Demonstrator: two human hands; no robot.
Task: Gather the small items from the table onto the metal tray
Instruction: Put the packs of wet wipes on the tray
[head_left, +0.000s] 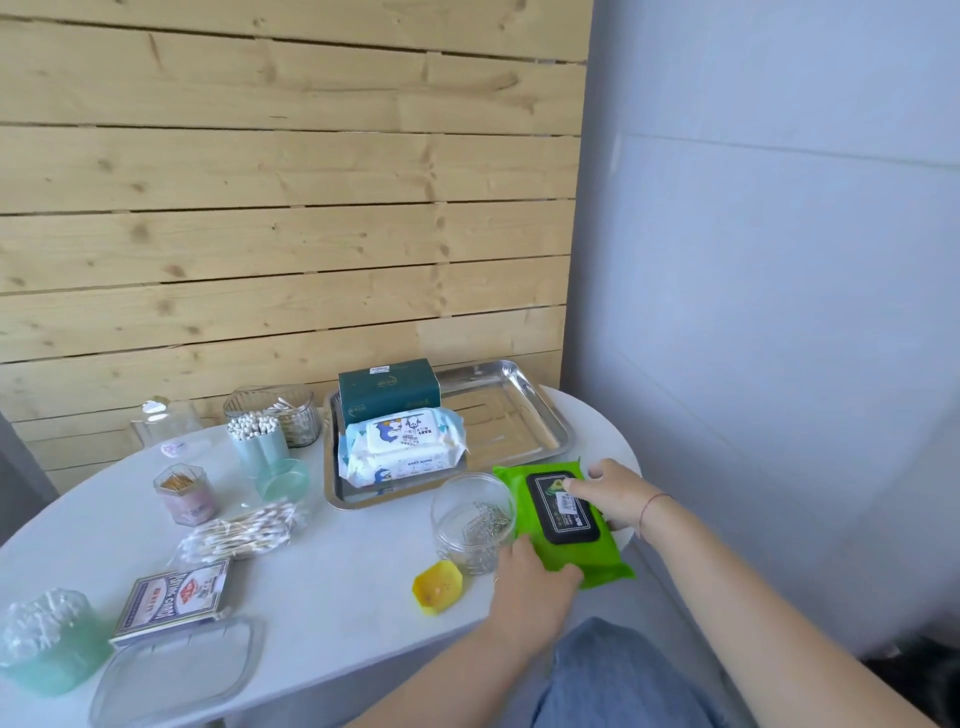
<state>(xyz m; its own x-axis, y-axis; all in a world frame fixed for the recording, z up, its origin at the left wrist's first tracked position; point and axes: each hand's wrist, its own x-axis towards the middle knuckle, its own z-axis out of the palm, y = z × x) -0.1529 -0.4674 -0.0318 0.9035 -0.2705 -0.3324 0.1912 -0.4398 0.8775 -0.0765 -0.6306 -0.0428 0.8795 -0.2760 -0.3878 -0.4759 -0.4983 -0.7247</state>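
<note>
Here both hands are on the green wipes pack (563, 525): the right hand (613, 496) grips its far right end, thumb across the black lid, and the left hand (530, 577) pinches its near left corner, fingers curled under the edge. Whether the pack is lifted or resting on the table (337, 561) cannot be told. Its long axis runs from near right to far left, aimed roughly at the metal tray (519, 410), which lies just beyond the pack's far end. The tray's right half is bare; its left half carries a white wipes pack (402, 452) and a dark green tissue box (388, 392). A short push forward and slightly left should land the pack in the bare part. The clear jar of paper clips (475, 519) stands touching the pack's left edge and could be knocked. Left of it wait the yellow cap (438, 586), cotton swabs (239, 532) and playing cards (171, 600).
</note>
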